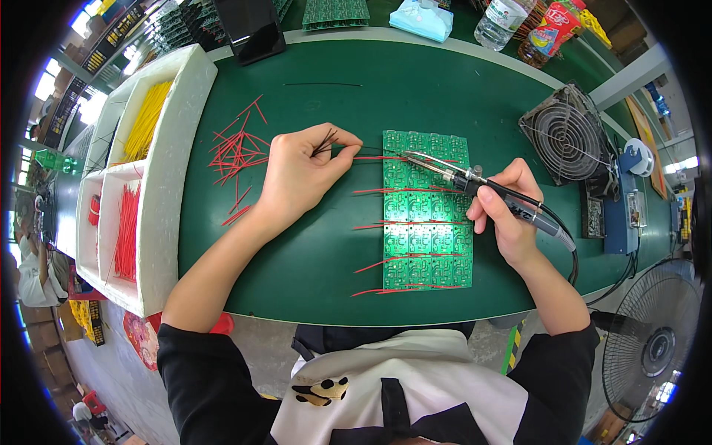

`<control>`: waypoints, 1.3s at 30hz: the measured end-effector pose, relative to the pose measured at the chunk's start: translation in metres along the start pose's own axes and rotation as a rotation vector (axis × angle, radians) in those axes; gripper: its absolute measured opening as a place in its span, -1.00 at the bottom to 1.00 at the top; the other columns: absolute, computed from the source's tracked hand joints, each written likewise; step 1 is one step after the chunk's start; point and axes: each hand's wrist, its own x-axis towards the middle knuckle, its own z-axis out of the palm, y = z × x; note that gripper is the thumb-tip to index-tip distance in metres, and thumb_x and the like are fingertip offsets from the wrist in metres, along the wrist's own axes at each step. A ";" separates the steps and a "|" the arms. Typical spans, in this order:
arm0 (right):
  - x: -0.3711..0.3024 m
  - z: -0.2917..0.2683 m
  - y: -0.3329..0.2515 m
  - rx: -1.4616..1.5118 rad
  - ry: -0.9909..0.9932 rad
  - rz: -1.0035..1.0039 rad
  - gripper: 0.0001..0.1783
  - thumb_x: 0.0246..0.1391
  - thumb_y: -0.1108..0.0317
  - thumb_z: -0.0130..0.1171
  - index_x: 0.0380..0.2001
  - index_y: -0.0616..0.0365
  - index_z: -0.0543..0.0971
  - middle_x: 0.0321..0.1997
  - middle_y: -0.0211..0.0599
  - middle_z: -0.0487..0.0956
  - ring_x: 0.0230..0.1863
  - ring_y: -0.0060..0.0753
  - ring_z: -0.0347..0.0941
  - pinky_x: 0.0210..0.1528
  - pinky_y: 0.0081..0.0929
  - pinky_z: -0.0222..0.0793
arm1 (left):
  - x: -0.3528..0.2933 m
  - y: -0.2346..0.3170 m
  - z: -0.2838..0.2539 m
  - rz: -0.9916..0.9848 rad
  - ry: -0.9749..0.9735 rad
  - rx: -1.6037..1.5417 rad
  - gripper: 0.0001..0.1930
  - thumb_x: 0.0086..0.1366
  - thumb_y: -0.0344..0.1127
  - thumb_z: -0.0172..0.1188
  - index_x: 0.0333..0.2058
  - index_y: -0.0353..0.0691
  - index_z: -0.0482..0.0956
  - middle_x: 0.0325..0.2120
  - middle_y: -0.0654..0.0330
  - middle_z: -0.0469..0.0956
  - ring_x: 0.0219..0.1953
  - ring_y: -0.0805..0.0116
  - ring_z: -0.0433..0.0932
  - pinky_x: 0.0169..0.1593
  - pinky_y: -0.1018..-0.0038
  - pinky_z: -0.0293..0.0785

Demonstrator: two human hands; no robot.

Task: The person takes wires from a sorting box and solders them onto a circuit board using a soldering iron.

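A panel of green circuit boards (428, 241) lies on the green table, with several red wires (415, 222) across it in rows, their ends past its left edge. My left hand (300, 174) is closed on a small bunch of black wires (323, 144). One black wire runs from its pinched fingertips to the panel's top row. My right hand (510, 211) grips a soldering iron (473, 182) with a dark cable. The iron's tip is over the panel's top row, near that wire's end; contact cannot be made out. Loose red wires (239, 152) lie left of my left hand.
A white foam box (194, 96) at the left has compartments with yellow wires (148, 122) and red wires (127, 233). At the right stand a metal-grilled fan (567, 141) and a blue device (627, 200). Bottles (504, 22), a tissue pack (421, 21) and a dark screen (252, 30) line the back.
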 end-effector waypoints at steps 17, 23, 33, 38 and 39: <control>0.000 0.000 0.001 0.033 0.052 -0.029 -0.80 0.02 0.42 0.10 -0.45 0.18 0.26 -0.65 -0.23 0.47 -0.72 -0.61 0.34 -0.67 -0.71 0.26 | 0.000 0.001 -0.001 -0.007 -0.012 0.011 -0.89 0.05 -0.50 0.14 -0.40 -0.31 0.58 -0.79 0.51 0.04 -0.69 0.75 -0.06 -0.61 0.68 -0.16; 0.003 -0.009 0.000 -0.038 0.164 -0.128 -0.81 0.04 0.43 0.08 -0.43 0.22 0.27 -0.62 -0.19 0.47 -0.70 -0.58 0.35 -0.64 -0.68 0.29 | -0.003 0.005 -0.006 0.053 -0.018 0.068 -0.88 0.08 -0.47 0.15 -0.36 -0.30 0.56 -0.79 0.49 0.04 -0.70 0.73 -0.04 -0.62 0.67 -0.10; -0.057 -0.064 -0.016 -0.507 0.695 -0.317 -0.82 0.05 0.43 0.08 -0.42 0.22 0.27 -0.60 -0.21 0.48 -0.70 -0.56 0.38 -0.57 -0.69 0.33 | -0.012 0.027 -0.038 0.079 0.112 0.014 -0.91 0.20 -0.44 -0.05 -0.37 -0.30 0.23 -0.67 0.26 0.23 -0.64 0.60 0.14 -0.54 0.61 0.12; -0.063 -0.060 -0.012 -0.488 0.721 -0.337 -0.82 0.05 0.44 0.08 -0.41 0.23 0.27 -0.59 -0.20 0.49 -0.69 -0.55 0.39 -0.57 -0.70 0.33 | -0.021 0.029 -0.033 -0.043 -0.118 -0.216 -0.92 0.23 -0.42 -0.06 -0.38 -0.28 0.24 -0.59 0.31 0.25 -0.61 0.65 0.10 -0.54 0.63 0.07; -0.061 -0.057 -0.012 -0.477 0.727 -0.336 -0.82 0.05 0.45 0.08 -0.40 0.23 0.27 -0.58 -0.19 0.49 -0.68 -0.54 0.40 -0.57 -0.70 0.33 | -0.021 0.027 -0.031 -0.050 -0.152 -0.232 -0.91 0.23 -0.41 -0.04 -0.39 -0.26 0.25 -0.59 0.35 0.24 -0.60 0.69 0.08 -0.53 0.66 0.05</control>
